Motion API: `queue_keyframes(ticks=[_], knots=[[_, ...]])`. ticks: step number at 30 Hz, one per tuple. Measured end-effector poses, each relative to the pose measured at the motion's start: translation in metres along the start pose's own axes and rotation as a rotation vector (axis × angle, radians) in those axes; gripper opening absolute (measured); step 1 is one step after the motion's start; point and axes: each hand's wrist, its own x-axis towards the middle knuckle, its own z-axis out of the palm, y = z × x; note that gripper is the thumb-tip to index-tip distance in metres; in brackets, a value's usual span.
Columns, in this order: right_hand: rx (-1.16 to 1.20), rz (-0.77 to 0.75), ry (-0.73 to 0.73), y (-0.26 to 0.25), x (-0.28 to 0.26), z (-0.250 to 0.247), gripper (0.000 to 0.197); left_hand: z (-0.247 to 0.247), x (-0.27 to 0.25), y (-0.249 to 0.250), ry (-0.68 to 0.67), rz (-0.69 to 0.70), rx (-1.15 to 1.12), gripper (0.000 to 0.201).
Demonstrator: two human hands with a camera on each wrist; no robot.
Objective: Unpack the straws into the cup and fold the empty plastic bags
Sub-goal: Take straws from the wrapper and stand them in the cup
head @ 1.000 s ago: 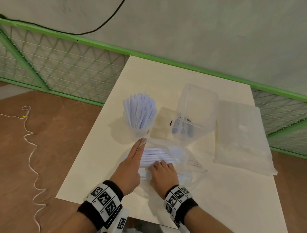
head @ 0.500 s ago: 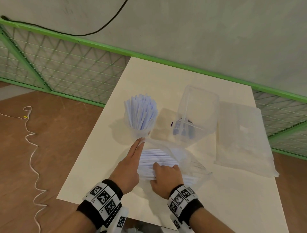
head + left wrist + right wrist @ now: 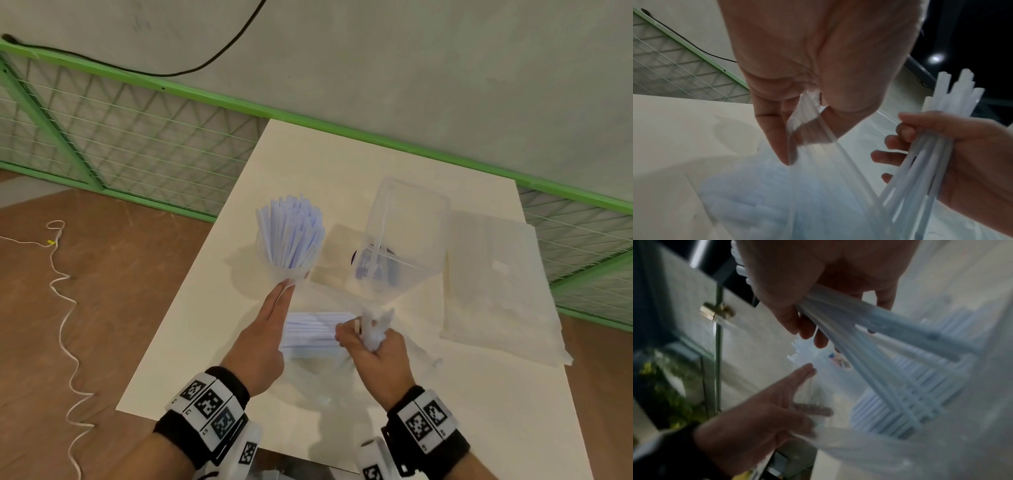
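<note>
Clear plastic is all that is standing between the right hand [image 3: 371,346] and a clean lift: it is gripping a bunch [image 3: 925,164] of white straws in a closed fist, their near ends poking up past the knuckles and their far ends, in the right wrist view, slanting down toward the pile [image 3: 311,330] lying inside the bag [image 3: 818,186]. The left hand [image 3: 262,339] is lying with fingers straight in the head view, tips just beside the cup [image 3: 291,270], while its thumb and a finger are pinching the bag's edge, as the left wrist view shows. The cup is standing at the far left of the table [image 3: 342,161], already crowded with straws. To do this well, I judge the left hand should be holding the mouth open and the bag flat on the table while the right is drawing the bunch out along the straws' own length, not sideways, so none catch on the film. The fist should be staying firm enough that no straw slides loose. Then the bunch should be going upright over the cup and dropping into a gap, since the cup looks light and easy to tip. A clear box [image 3: 404,240] and a stack of bags [image 3: 496,291] are lying to the right.
</note>
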Motion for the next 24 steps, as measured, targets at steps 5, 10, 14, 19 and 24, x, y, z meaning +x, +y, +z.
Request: queue_keyframes(ticks=[5, 10, 14, 19, 24], knots=[[0.033, -0.036, -0.08, 0.004, -0.009, 0.013, 0.01, 0.0, -0.001, -0.002, 0.0, -0.006, 0.006, 0.108], [-0.157, -0.049, -0.067, 0.009, -0.006, 0.011, 0.028, 0.001, -0.003, -0.003, 0.002, -0.01, 0.01, 0.107], [-0.328, -0.14, -0.108, -0.013, 0.002, 0.005, 0.03, 0.002, -0.003, -0.007, 0.002, 0.004, 0.016, 0.109], [-0.134, -0.242, -0.068, -0.098, 0.029, -0.017, 0.013, 0.002, -0.007, -0.015, -0.003, 0.004, 0.014, 0.107], [-0.035, -0.312, -0.051, -0.166, 0.076, -0.02, 0.009, -0.001, -0.012, -0.014, 0.006, 0.002, -0.002, 0.106]])
